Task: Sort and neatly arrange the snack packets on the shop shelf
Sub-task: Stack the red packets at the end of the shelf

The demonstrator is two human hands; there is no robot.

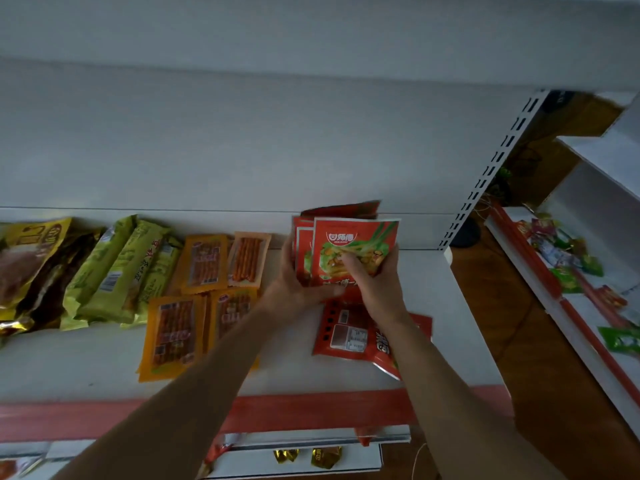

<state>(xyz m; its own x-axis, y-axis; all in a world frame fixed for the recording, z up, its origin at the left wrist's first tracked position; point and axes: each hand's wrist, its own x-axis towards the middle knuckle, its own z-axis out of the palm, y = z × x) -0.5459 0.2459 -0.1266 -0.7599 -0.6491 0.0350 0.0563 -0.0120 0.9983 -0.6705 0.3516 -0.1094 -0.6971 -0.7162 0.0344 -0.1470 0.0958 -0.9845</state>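
Nearest me, low in the frame, runs the red plastic front strip of the white shop shelf. Just beyond it, right of centre, a few flat glossy red foil snack packets lie back side up, not yet gathered.

Over them my left hand and right hand hold an upright stack of matching red packets, printed faces toward me. My left fingers curl round its left edge. My right thumb lies on the front face, and the other fingers of that hand wrap the right edge.

To do this well, I judge I should:
- tap the stack's bottom edges level on the shelf
- add the flat ones face forward
- stand the lot near the grey back panel, in line with the orange stick-snack packets and yellow-green wrapped bars further left
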